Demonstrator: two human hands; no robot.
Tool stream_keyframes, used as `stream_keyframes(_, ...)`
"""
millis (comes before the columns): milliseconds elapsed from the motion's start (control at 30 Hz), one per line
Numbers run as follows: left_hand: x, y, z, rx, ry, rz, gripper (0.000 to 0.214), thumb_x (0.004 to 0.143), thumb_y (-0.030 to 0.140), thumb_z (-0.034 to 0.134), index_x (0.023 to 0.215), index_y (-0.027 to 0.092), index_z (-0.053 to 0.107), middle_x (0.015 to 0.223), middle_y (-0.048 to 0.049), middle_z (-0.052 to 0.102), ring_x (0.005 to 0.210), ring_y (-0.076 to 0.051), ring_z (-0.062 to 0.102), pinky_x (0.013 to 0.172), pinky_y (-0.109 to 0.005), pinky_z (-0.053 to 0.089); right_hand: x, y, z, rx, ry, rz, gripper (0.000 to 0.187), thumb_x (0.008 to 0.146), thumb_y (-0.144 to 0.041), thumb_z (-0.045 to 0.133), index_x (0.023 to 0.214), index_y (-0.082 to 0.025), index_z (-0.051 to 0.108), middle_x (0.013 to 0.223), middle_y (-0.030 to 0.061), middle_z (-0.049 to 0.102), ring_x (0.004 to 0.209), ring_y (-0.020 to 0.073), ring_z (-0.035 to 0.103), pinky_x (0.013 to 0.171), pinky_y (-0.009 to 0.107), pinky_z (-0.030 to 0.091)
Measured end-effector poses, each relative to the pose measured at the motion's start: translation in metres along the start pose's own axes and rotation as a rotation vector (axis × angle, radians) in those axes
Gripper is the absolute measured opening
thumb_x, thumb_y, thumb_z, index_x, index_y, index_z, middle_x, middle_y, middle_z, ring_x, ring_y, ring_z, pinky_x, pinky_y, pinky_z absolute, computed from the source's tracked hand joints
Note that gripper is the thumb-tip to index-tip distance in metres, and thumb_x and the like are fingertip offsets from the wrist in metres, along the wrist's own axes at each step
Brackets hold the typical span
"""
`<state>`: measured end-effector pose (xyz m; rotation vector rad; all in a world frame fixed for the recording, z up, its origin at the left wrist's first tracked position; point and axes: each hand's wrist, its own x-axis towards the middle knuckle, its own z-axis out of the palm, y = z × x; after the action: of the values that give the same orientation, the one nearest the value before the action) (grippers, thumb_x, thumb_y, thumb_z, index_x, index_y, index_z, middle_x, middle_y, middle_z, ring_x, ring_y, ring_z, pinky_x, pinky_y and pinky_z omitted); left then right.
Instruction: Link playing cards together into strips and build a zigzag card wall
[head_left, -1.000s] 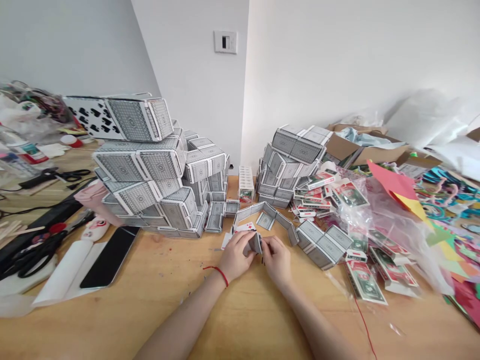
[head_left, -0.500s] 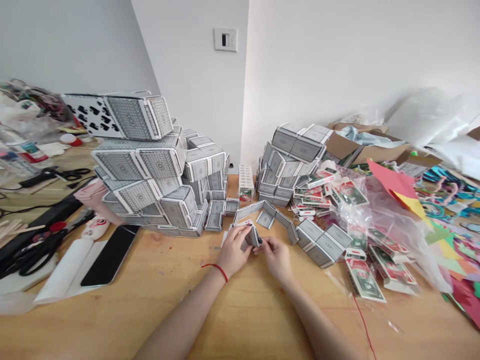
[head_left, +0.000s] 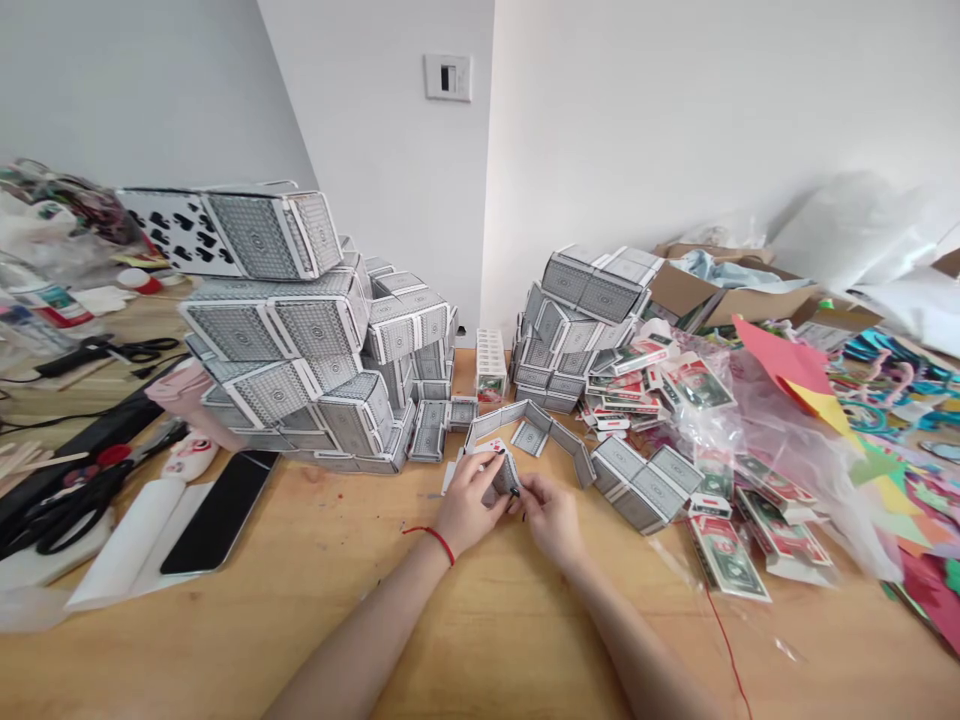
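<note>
Black and flat, a phone (head_left: 221, 515) lies at the left, near a tall stack (head_left: 319, 325) of grey-patterned card blocks. Next, the left hand (head_left: 472, 505), a red string (head_left: 439, 541) at its wrist, grasps a grey card (head_left: 507, 472) between thumb and fingers — the card sits over the table (head_left: 487, 640), between both hands. The right hand (head_left: 553, 515) has its fingers bunched at the card's edge — whether gripping it, I cannot tell. Rightward come a block (head_left: 628, 502) and red-and-green packs (head_left: 727, 560).

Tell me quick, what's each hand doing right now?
Left hand: closed, holding a gray-patterned card piece.
Right hand: curled at the card piece's right edge; whether it grips it cannot be told.
</note>
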<state>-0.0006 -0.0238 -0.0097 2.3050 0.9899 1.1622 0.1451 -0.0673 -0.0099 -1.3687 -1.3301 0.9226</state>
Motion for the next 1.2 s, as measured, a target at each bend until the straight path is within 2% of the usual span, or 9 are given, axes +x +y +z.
stream_keyframes(100,0.002,0.002,-0.001,-0.082,-0.038,-0.034,0.05,0.072,0.019,0.057,0.121,0.024,0.046,0.114,-0.0093,0.05,0.109,-0.022,0.045,0.093,-0.042,0.039,0.004,-0.001,-0.002,0.164,-0.008,0.077,0.02,0.075,-0.035,0.053,0.078,-0.016,0.054,0.054,0.0009,0.059,0.048,0.014,0.056,0.047,0.024,0.044)
stream_keyframes(200,0.004,0.002,-0.001,-0.272,-0.087,-0.122,0.045,0.071,0.018,0.058,0.116,0.023,0.05,0.117,-0.0089,0.05,0.11,-0.022,0.046,0.092,-0.039,0.04,0.009,-0.003,-0.007,0.322,-0.091,0.187,0.029,0.071,-0.033,0.059,0.091,-0.015,0.05,0.052,-0.0024,0.057,0.039,0.0104,0.05,0.038,0.02,0.039)
stream_keyframes(333,0.006,0.003,0.001,-0.567,-0.065,-0.304,0.044,0.078,0.022,0.05,0.121,0.02,0.041,0.113,-0.01,0.054,0.098,-0.019,0.055,0.08,-0.033,0.046,0.011,-0.007,-0.009,0.467,-0.238,0.254,0.041,0.066,-0.031,0.064,0.098,-0.017,0.042,0.06,-0.0013,0.061,0.044,0.0115,0.055,0.039,0.02,0.042)
stream_keyframes(500,0.004,0.008,0.005,-0.334,-0.074,-0.4,0.019,0.081,0.025,0.044,0.097,0.018,0.05,0.092,-0.0056,0.06,0.084,-0.017,0.057,0.076,-0.031,0.044,0.003,-0.007,0.003,0.472,-0.357,0.269,0.036,0.073,-0.039,0.057,0.092,-0.021,0.032,0.062,-0.002,0.063,0.045,0.0131,0.059,0.042,0.024,0.047)
stream_keyframes(633,0.004,0.011,0.006,-0.253,-0.104,-0.379,0.015,0.081,0.025,0.044,0.094,0.019,0.048,0.087,-0.004,0.06,0.079,-0.016,0.057,0.069,-0.028,0.043,-0.001,-0.008,0.009,0.389,-0.366,0.249,0.036,0.075,-0.045,0.053,0.089,-0.022,0.029,0.055,-0.0046,0.061,0.036,0.0101,0.054,0.036,0.019,0.042)
stream_keyframes(767,0.004,0.011,0.007,-0.21,-0.079,-0.442,0.014,0.08,0.033,0.044,0.081,0.019,0.047,0.07,-0.0011,0.058,0.066,-0.015,0.055,0.059,-0.025,0.04,0.0,-0.009,0.01,0.344,-0.355,0.216,0.034,0.075,-0.046,0.05,0.089,-0.022,0.03,0.054,-0.0057,0.059,0.034,0.0089,0.051,0.033,0.017,0.037)
stream_keyframes(967,0.003,0.008,0.009,-0.278,-0.031,-0.506,0.028,0.081,0.042,0.042,0.071,0.017,0.049,0.059,0.0015,0.053,0.054,-0.011,0.048,0.05,-0.021,0.035,0.001,-0.007,0.009,0.334,-0.373,0.185,0.031,0.077,-0.044,0.05,0.091,-0.021,0.034,0.052,-0.0075,0.056,0.033,0.0079,0.049,0.032,0.017,0.035)
stream_keyframes(1100,0.002,0.007,0.011,-0.425,-0.019,-0.596,0.036,0.082,0.048,0.037,0.065,0.017,0.047,0.047,0.0051,0.041,0.041,-0.009,0.039,0.041,-0.02,0.029,0.001,-0.009,0.007,0.402,-0.395,0.179,0.032,0.077,-0.043,0.052,0.091,-0.021,0.034,0.053,-0.0067,0.057,0.033,0.0081,0.05,0.032,0.017,0.036)
stream_keyframes(1200,0.003,0.008,0.01,-0.456,0.02,-0.57,0.037,0.083,0.047,0.035,0.066,0.016,0.047,0.052,0.0037,0.044,0.046,-0.009,0.041,0.044,-0.02,0.032,0.001,-0.013,0.006,0.436,-0.414,0.187,0.033,0.077,-0.042,0.053,0.094,-0.02,0.034,0.055,-0.0054,0.059,0.034,0.0085,0.051,0.033,0.017,0.036)
